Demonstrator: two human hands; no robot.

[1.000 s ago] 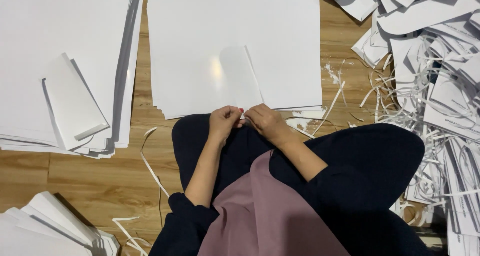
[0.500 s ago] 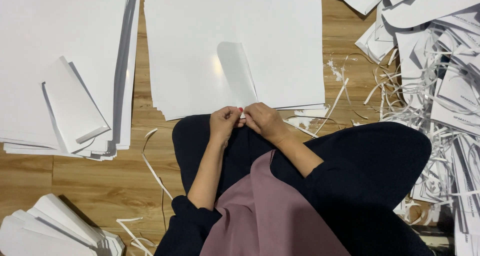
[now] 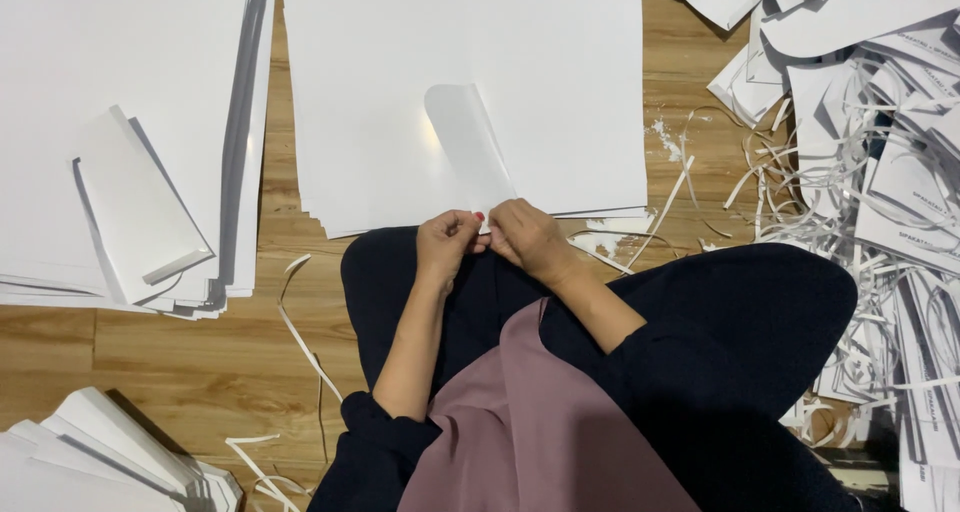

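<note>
Two hands meet at the near edge of the middle paper stack (image 3: 560, 62). The left hand (image 3: 447, 244) and right hand (image 3: 528, 238) both pinch the near end of a glossy strip (image 3: 468, 147), fingers clamped on it. The strip's long axis runs away from the person, its rounded far end tilting slightly left, lying on the stack.

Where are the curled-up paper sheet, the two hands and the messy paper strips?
curled paper sheet (image 3: 468, 147), head view, middle of curl
left hand (image 3: 447, 240), head view, knuckles
right hand (image 3: 528, 237), head view, back of hand
paper strips (image 3: 800, 172), head view, tangled heap
</note>
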